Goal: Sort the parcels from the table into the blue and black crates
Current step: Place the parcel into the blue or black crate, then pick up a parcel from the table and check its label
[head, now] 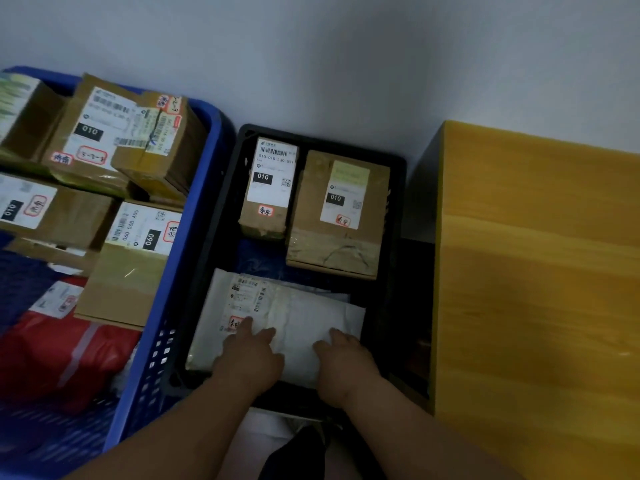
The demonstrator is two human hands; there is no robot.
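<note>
A white padded mailer [294,317] with a printed label lies flat in the near half of the black crate [398,216]. My left hand [251,355] and my right hand [341,362] both rest on its near edge with fingers laid flat. Behind the mailer, two brown cardboard boxes [266,188] [339,216] marked 010 stand side by side in the black crate. To the left, the blue crate [204,188] holds several labelled cardboard boxes [135,258] and a red bag [52,355].
A yellow wooden table [540,289] stands to the right of the black crate, its visible top bare. A pale wall [346,64] runs behind both crates. The two crates sit close together on the floor.
</note>
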